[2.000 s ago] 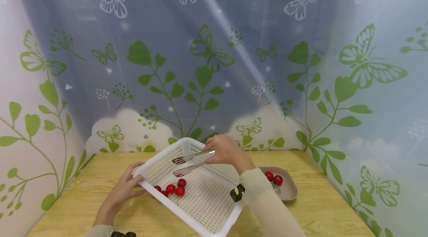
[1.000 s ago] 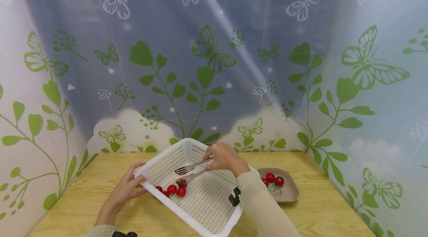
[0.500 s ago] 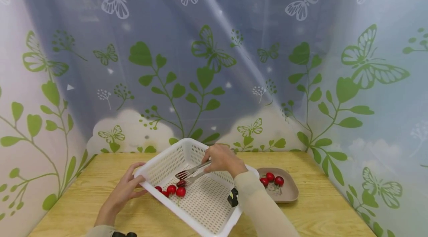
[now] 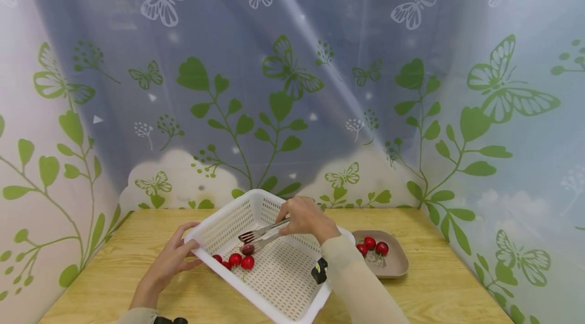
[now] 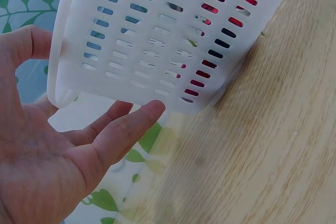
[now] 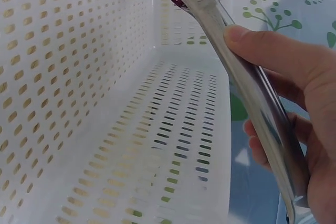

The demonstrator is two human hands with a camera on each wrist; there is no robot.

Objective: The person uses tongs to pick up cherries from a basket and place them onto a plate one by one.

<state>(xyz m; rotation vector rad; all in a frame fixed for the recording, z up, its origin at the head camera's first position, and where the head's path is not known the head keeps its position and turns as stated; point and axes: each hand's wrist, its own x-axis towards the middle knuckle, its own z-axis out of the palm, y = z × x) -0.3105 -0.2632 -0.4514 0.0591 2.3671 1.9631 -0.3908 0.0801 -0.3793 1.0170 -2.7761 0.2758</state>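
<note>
My left hand (image 4: 169, 258) grips the left corner of a white perforated plastic basket (image 4: 292, 273), which is held tilted. In the left wrist view, that hand's fingers (image 5: 123, 132) lie against the basket's outer side. My right hand (image 4: 305, 218) holds metal serving tongs (image 6: 244, 80) inside the basket. The slotted tips are around or against a dark red cherry (image 4: 248, 249); whether they pinch it firmly I cannot tell. Several other cherries (image 4: 247, 262) are gathered along the basket's lower left side.
A beige shallow tray (image 4: 396, 260) stands to the right, partly behind the right sleeve. Three red cherries (image 4: 369, 243) with stems show in it. Both sit on a wood-grain table (image 4: 105, 273), before a patterned curtain (image 4: 292, 110).
The tongs have come down onto one cherry in the basket and their tips have drawn closer together. More of the tray shows as the right arm shifted slightly left. The left hand stays put.
</note>
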